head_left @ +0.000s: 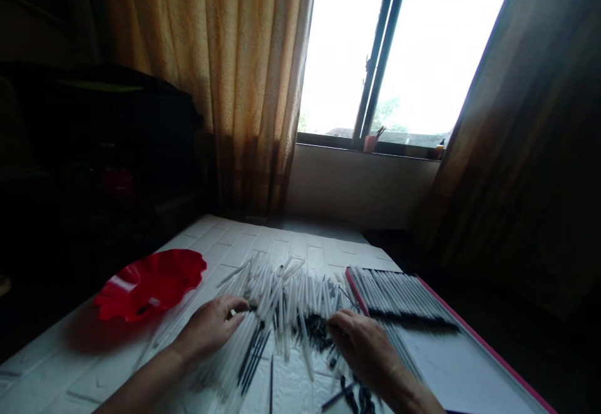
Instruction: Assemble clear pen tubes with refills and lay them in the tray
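Note:
A loose heap of white pen barrels (pixel 286 295) lies across the middle of the white table (pixel 56 370), mixed with small black caps (pixel 315 329) and thin dark refills (pixel 253 354). My left hand (pixel 211 326) rests at the heap's left edge, its fingers curled and pinched at a white barrel. My right hand (pixel 369 348) lies palm down by the black caps, fingers bent into the pile; what they hold is hidden.
A red wavy-edged plastic bowl (pixel 148 282) sits at the left. A pink-edged board (pixel 469 364) at the right carries a neat row of assembled pens (pixel 399 298). Curtains (pixel 225 82) and a bright window (pixel 399 57) lie beyond the table's far edge.

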`<state>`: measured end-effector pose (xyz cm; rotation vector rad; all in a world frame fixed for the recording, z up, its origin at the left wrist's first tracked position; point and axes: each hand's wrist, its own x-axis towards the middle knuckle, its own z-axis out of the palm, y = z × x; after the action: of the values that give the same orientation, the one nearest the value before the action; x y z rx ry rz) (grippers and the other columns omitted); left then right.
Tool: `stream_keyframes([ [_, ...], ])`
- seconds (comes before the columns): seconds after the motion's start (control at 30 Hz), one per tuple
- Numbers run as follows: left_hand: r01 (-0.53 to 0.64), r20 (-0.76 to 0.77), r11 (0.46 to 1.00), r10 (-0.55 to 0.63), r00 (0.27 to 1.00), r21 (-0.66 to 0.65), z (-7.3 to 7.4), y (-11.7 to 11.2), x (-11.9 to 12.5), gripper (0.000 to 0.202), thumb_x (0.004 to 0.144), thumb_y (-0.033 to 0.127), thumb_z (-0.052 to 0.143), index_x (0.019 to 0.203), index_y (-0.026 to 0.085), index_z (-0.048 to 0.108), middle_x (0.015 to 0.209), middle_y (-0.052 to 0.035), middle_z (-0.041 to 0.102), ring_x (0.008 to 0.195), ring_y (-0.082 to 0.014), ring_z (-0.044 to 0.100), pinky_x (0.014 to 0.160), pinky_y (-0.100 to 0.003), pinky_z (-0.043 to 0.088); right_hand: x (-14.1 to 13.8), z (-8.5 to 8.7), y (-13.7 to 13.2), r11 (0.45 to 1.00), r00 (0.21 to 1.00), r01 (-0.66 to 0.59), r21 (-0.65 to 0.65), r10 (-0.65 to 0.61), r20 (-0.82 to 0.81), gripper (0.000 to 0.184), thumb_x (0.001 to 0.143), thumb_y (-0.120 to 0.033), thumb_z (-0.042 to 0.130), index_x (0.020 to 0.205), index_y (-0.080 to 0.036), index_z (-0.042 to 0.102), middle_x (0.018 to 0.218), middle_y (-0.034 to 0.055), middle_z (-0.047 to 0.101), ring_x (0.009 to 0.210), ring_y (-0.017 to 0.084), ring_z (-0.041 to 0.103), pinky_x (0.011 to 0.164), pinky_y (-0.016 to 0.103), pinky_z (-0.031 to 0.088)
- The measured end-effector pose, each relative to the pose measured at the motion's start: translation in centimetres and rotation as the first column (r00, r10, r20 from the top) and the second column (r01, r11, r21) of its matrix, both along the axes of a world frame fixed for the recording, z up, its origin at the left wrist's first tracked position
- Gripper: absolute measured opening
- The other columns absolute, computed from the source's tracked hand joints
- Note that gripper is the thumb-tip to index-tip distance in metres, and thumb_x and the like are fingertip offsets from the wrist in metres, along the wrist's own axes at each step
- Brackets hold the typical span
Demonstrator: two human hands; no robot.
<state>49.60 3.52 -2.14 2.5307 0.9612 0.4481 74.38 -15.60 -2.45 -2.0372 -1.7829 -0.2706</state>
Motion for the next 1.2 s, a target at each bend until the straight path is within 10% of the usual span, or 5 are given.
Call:
stream_keyframes([
  [0.37,0.100,-0.312,0.980,-0.043,0.949,0.170,1.2,-1.1,3.7,0.017,0.092,0.032,0.061,0.094,0.018,0.070,0.101,-0.0055,0.072,0.097,-0.0230,0.067,0.087,-0.040,0.049,-1.1,-4.3,2.3,0.967,0.996,-0.062,0.248,0.076,-0.047,0.033,0.099,-0.026,0.036,0.083,-0.019,0.064,0.072,0.0046,0.066,0.063,0.018,0.067,0.058,0.023,0.040],
  [0.83,0.031,-0.264,0.962,0.043,0.964,0.271,-0.4,-0.6,3.6,0.020,0.094,0.016,0.041,0.097,0.020,0.060,0.100,-0.0080,0.071,0.093,-0.0237,0.070,0.080,-0.035,0.053,0.7,-4.0,2.2,0.954,0.954,0.023,0.298,0.068,-0.292,0.022,0.094,-0.027,0.047,0.088,-0.020,0.068,0.082,0.0072,0.071,0.074,0.020,0.069,0.070,0.026,0.051],
  [1.03,0.245,0.028,0.916,-0.267,0.963,0.318,-5.5,-1.6,1.1,0.020,0.092,0.013,0.042,0.102,0.028,0.052,0.088,-0.0014,0.073,0.081,-0.0177,0.073,0.072,-0.023,0.054,-1.6,-4.8,2.7,0.935,0.784,0.008,0.356,0.215,-0.583,0.041,0.083,-0.032,0.062,0.122,-0.020,0.060,0.063,-0.0042,0.061,0.047,0.012,0.050,0.050,0.022,0.042],
  [1.2,0.340,0.095,0.839,-0.415,0.905,0.424,-8.2,-2.9,1.6,0.024,0.081,0.007,0.050,0.092,0.027,0.044,0.073,0.0021,0.069,0.060,-0.0175,0.071,0.052,-0.022,0.050,-4.0,-5.0,2.8,0.959,0.502,0.093,0.268,0.187,-0.845,0.028,0.078,-0.048,0.069,0.073,-0.021,0.070,0.058,-0.0020,0.055,0.050,0.012,0.046,0.048,0.022,0.037],
])
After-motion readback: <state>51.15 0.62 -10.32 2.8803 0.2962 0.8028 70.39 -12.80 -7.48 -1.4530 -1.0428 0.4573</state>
